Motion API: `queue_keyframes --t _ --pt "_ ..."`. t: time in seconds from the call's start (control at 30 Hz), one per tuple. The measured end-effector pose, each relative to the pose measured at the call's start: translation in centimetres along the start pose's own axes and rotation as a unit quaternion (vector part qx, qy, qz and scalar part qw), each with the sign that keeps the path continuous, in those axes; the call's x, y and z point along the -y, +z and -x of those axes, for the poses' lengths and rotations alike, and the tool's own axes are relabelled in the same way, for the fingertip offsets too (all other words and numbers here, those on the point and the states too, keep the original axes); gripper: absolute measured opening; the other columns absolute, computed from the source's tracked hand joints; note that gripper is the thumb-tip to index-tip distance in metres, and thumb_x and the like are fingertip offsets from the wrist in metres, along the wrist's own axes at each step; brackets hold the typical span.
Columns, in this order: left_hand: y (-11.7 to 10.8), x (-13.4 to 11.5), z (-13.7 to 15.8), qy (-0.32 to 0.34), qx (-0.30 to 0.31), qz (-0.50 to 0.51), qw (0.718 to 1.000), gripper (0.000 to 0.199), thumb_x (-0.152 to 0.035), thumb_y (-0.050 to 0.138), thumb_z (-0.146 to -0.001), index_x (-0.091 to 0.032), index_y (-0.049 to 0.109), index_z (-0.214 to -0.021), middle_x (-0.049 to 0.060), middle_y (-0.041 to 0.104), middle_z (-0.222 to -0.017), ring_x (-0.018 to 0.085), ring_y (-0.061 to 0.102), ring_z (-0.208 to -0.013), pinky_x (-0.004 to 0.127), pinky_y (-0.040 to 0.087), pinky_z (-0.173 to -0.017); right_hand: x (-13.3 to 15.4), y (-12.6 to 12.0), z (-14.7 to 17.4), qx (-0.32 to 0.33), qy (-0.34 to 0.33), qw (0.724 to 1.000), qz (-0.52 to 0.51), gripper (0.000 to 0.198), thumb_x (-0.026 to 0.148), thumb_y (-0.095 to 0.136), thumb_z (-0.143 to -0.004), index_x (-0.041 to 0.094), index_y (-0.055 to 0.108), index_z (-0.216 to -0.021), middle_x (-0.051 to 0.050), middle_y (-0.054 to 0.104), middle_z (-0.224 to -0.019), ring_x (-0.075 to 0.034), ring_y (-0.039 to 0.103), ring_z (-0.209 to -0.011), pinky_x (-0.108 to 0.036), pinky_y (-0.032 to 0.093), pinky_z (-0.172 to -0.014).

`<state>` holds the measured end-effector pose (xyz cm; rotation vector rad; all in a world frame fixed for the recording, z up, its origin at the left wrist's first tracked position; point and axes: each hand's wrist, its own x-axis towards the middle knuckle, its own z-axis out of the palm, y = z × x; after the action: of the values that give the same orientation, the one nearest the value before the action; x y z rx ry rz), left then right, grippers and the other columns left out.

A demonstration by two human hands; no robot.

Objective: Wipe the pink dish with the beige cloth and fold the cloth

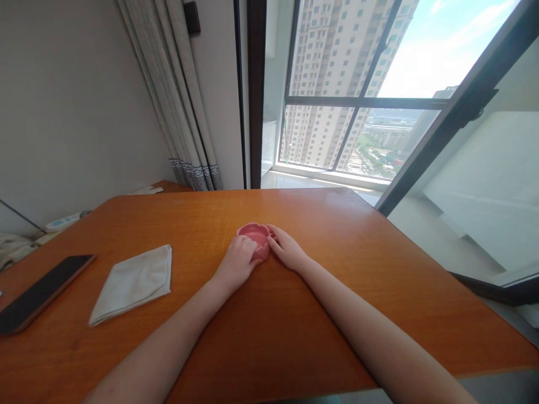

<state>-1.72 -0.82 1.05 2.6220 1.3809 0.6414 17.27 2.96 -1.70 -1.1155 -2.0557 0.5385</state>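
Observation:
A small pink bowl (pixel 261 252) with a wavy, petal-like rim rests on the wooden table (pixel 219 213). My left hand (pixel 236 261) is closed on its near left side, with fingers over the rim and the thumb against the front. From the right, my right hand (pixel 287 247) holds the bowl's side between thumb and fingers. The part of the inside that shows is plain pink; my left fingers cover some of it. To the left of my left forearm lies a folded whitish cloth (pixel 135 283).
A dark flat phone-like slab (pixel 42 292) with a brownish edge lies at the table's left. Beyond its left edge is a white remote-like object (pixel 63 222). A grey curtain (pixel 177 95) hangs behind, and a dark-framed glass door (pixel 446 129) stands at the right.

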Motion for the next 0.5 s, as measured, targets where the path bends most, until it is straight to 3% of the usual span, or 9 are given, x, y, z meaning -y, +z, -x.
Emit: queue_keyframes --t 0.13,0.23,0.3,0.4,0.47,0.5 --pt "-0.2 -0.5 -0.1 -0.011 0.006 0.019 1.0 0.016 -0.031 0.061 -0.078 -0.018 0.055 -0.085 0.008 0.058 -0.099 0.024 0.048 -0.1 0.044 0.038 -0.094 0.2 -0.1 0.0 0.002 0.008 1.0 -0.008 0.044 0.036 0.041 -0.091 0.02 0.042 -0.133 -0.011 0.054 -0.128 -0.021 0.052 -0.114 -0.041 0.037 -0.102" --pt "-1.6 -0.5 0.0 -0.009 -0.003 0.039 0.999 0.032 -0.038 0.058 -0.08 -0.02 0.053 -0.106 0.01 0.055 -0.117 0.025 0.046 -0.112 0.047 0.034 -0.1 0.3 -0.3 0.1 0.005 0.012 1.0 -0.014 0.044 0.037 0.041 -0.091 0.02 0.042 -0.133 -0.011 0.054 -0.128 -0.02 0.053 -0.113 -0.041 0.037 -0.102" --pt "-3.2 0.5 0.8 -0.032 -0.05 0.028 0.998 0.042 -0.043 0.049 -0.084 -0.022 0.045 -0.121 0.01 0.046 -0.133 0.026 0.04 -0.124 0.05 0.027 -0.105 0.2 -0.5 0.1 0.008 0.016 1.0 -0.02 0.045 0.039 0.04 -0.092 0.021 0.042 -0.133 -0.01 0.055 -0.128 -0.02 0.053 -0.113 -0.04 0.037 -0.102" --pt "-6.1 3.8 4.0 -0.131 -0.142 -0.038 0.98 0.038 -0.039 0.035 -0.089 -0.018 0.044 -0.12 0.013 0.049 -0.129 0.024 0.044 -0.122 0.042 0.033 -0.103 0.1 -0.7 0.2 -0.001 0.032 0.999 -0.03 0.044 0.039 0.035 -0.094 0.02 0.042 -0.133 -0.01 0.058 -0.123 -0.019 0.053 -0.114 -0.039 0.037 -0.102" --pt "-7.8 6.7 7.6 -0.237 -0.11 -0.143 0.955 0.036 -0.035 0.03 -0.089 -0.016 0.047 -0.114 0.014 0.057 -0.117 0.026 0.055 -0.108 0.042 0.042 -0.092 0.1 -0.7 0.1 -0.006 0.038 0.999 -0.032 0.043 0.038 0.032 -0.095 0.02 0.043 -0.132 -0.009 0.058 -0.123 -0.019 0.052 -0.116 -0.039 0.036 -0.103" --pt "-8.6 8.2 9.6 -0.305 -0.076 -0.213 0.925 0.035 -0.034 0.026 -0.089 -0.017 0.05 -0.109 0.014 0.06 -0.11 0.029 0.058 -0.098 0.044 0.045 -0.083 0.1 -0.6 0.1 -0.006 0.036 0.999 -0.029 0.042 0.037 0.032 -0.095 0.021 0.044 -0.131 -0.009 0.057 -0.125 -0.019 0.05 -0.118 -0.039 0.035 -0.104"
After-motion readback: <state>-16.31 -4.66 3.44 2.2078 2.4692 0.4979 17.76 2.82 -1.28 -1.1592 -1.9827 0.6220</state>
